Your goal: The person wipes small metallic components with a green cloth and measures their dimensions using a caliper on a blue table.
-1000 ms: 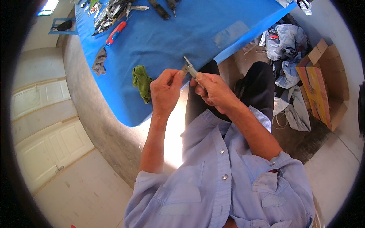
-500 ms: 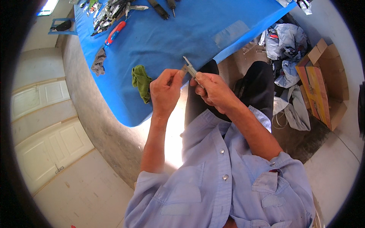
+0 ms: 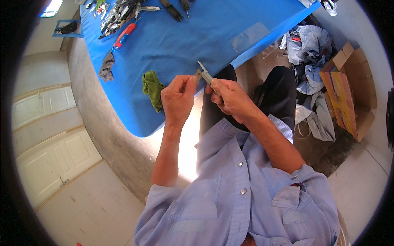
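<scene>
Over the near edge of the blue-covered table point(image 3: 176, 45), my right hand point(image 3: 232, 96) grips a slim silver metal tool point(image 3: 207, 76) that looks like a folding multi-tool. A narrow pointed part sticks out from its far end. My left hand point(image 3: 178, 96) is closed, thumb and finger pinching a small flat brownish-grey piece point(image 3: 198, 74) right beside the tool. Whether this piece is joined to the tool I cannot tell. A crumpled green cloth point(image 3: 152, 90) lies on the table just left of my left hand.
At the far left of the table are a heap of metal tools point(image 3: 119, 16), a red-and-blue handled tool point(image 3: 124, 36) and a grey rag point(image 3: 106, 67). Two dark tools point(image 3: 172, 10) lie further right. Grey plastic bags point(image 3: 312, 45) and an open cardboard box point(image 3: 349, 90) stand right of my legs.
My left hand has shifted very slightly left, and the flat piece in it has tilted a little. My right hand and the tool stay in place.
</scene>
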A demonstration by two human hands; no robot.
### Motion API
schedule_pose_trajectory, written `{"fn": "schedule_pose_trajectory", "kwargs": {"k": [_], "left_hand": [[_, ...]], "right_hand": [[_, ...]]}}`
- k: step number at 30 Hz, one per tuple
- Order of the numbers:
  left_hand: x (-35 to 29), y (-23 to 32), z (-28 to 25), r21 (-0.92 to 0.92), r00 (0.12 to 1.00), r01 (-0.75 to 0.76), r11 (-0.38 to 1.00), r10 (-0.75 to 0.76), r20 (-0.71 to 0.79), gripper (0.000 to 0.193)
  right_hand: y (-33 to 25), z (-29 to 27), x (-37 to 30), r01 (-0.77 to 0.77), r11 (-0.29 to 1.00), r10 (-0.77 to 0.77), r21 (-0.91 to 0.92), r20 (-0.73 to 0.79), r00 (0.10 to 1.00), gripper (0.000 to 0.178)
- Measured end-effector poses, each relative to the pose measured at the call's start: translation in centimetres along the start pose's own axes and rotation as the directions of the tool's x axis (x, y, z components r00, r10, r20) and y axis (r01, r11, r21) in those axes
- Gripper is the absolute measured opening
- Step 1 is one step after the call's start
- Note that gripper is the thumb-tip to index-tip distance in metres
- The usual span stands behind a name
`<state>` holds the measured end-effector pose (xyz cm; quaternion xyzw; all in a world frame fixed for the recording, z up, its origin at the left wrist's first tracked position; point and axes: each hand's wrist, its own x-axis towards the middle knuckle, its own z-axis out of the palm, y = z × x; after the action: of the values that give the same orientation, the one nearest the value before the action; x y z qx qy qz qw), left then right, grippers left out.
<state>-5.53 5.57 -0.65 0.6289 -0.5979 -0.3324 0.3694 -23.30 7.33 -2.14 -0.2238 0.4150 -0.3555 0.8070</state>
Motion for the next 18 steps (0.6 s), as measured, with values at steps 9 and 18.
{"fn": "schedule_pose_trajectory", "kwargs": {"k": [9, 18], "left_hand": [[0.11, -0.06, -0.08, -0.016, 1.000, -0.010, 1.000, 0.010, 0.005, 0.015], [0.00, -0.05, -0.02, 0.000, 1.000, -0.024, 1.000, 0.024, 0.001, 0.015]], "right_hand": [[-0.25, 0.28, -0.19, 0.008, 1.000, -0.008, -0.017, -0.015, 1.000, 0.033], [0.26, -0.15, 0.13, 0.014, 1.000, -0.014, -0.008, 0.009, 1.000, 0.036]]}}
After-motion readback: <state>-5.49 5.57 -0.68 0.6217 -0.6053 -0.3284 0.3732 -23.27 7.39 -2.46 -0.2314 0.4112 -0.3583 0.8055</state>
